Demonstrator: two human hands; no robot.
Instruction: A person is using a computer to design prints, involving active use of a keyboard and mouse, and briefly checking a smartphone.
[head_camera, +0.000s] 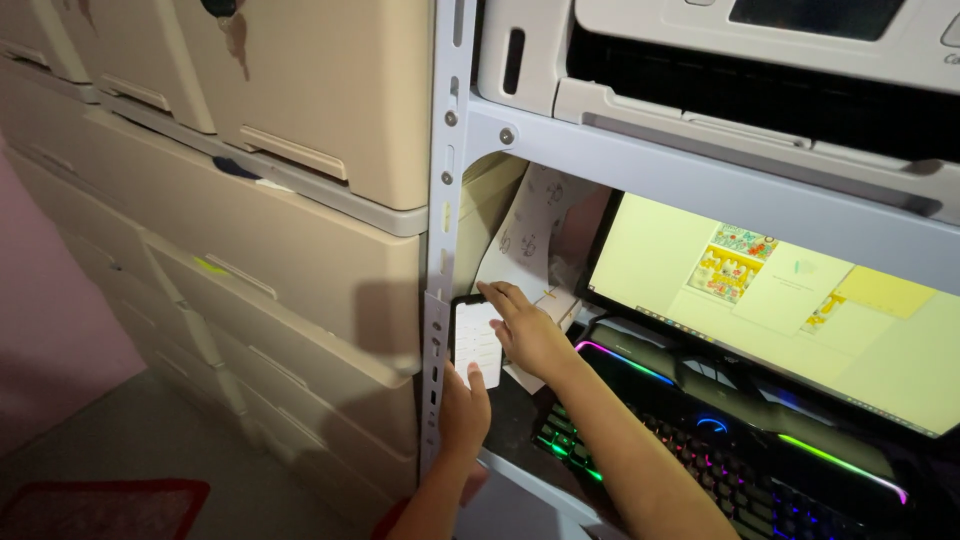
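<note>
A phone (476, 342) with a lit white screen is being held upright at the left edge of the lower shelf (520, 480), just beside the grey perforated upright of the rack (437, 330). The step in hand looks like working the phone's screen: it is supported from below while its top is touched. The next move would seem to call for a steady hold underneath and a light fingertip on the glass, since the phone stands close against the upright and the papers (535, 235) behind it.

The left hand (464, 408) is raised from below the shelf edge, its thumb laid on the lower right of the screen and the fingers curled round the phone's bottom. The right hand (528, 330) is reached across from the right, forearm passing over the left end of the rainbow-lit keyboard (720, 460), fingers held together and extended, fingertips resting at the phone's top edge; nothing is gripped by it. A lit monitor (780, 300) stands to the right, and a printer (720, 70) sits on the shelf above.
</note>
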